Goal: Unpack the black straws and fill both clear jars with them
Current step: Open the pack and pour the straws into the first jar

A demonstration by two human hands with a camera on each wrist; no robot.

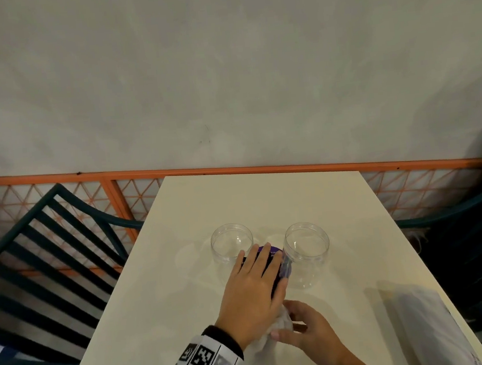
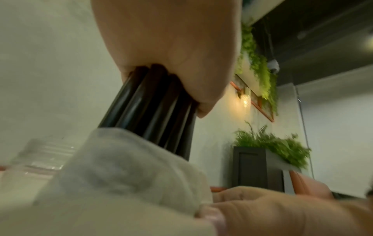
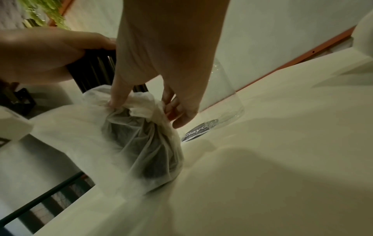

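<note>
A bundle of black straws point(image 1: 268, 265) lies on the cream table point(image 1: 187, 307) between two empty clear jars, one left point(image 1: 232, 242) and one right point(image 1: 308, 254). My left hand point(image 1: 258, 269) grips the bundle from above, fingers curled round the straws point(image 2: 153, 111). The bundle's near end sits inside a thin white wrapper point(image 3: 145, 143). My right hand point(image 3: 145, 110) pinches the wrapper's bunched mouth, thumb on one side and fingers on the other. In the head view this right hand point(image 1: 302, 327) lies just behind the left. A purple label point(image 1: 272, 249) shows at the bundle's far end.
A second white bag point(image 1: 421, 321) lies on the table at the right front. Dark slatted chairs stand to the left point(image 1: 47, 247) and right point(image 1: 477, 232). An orange rail point(image 1: 232, 168) and a grey wall run behind the table's far edge.
</note>
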